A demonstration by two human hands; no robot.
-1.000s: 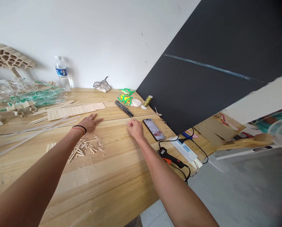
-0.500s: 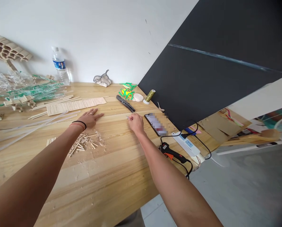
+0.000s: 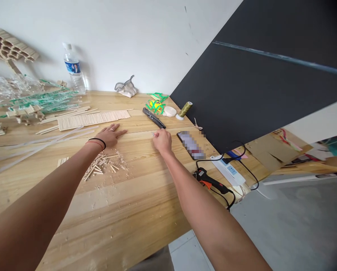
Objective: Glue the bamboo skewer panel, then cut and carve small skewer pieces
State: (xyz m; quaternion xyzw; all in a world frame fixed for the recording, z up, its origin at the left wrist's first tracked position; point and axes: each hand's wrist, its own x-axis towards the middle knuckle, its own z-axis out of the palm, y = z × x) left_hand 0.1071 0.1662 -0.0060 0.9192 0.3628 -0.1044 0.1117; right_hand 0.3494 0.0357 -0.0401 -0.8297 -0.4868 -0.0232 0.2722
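My left hand [image 3: 111, 136] lies flat on the wooden table [image 3: 140, 214], fingers spread, a ring on one finger and bands at the wrist. It is just below the right part of a mat of thin wooden sticks [image 3: 93, 119]. My right hand [image 3: 162, 141] rests closed on the table, thumb and fingers pinching a small whitish, clear-looking bit [image 3: 153, 133] too tiny to name. Just beyond that hand lies a black utility knife [image 3: 154, 117]. Short cut sticks and shavings [image 3: 100, 165] are scattered beside my left wrist.
A phone [image 3: 191, 145], a hot glue gun [image 3: 212, 181] and a power strip [image 3: 229, 170] lie on the right. Toward the back are a thread spool [image 3: 185, 109], a cloth [image 3: 126, 87] and a water bottle [image 3: 73, 71]. Clear plastic strips [image 3: 44, 145] lie left.
The view has shifted slightly, so table items appear higher and a little to the right. My right hand has edged slightly left relative to the phone and knife; my left hand stays flat.
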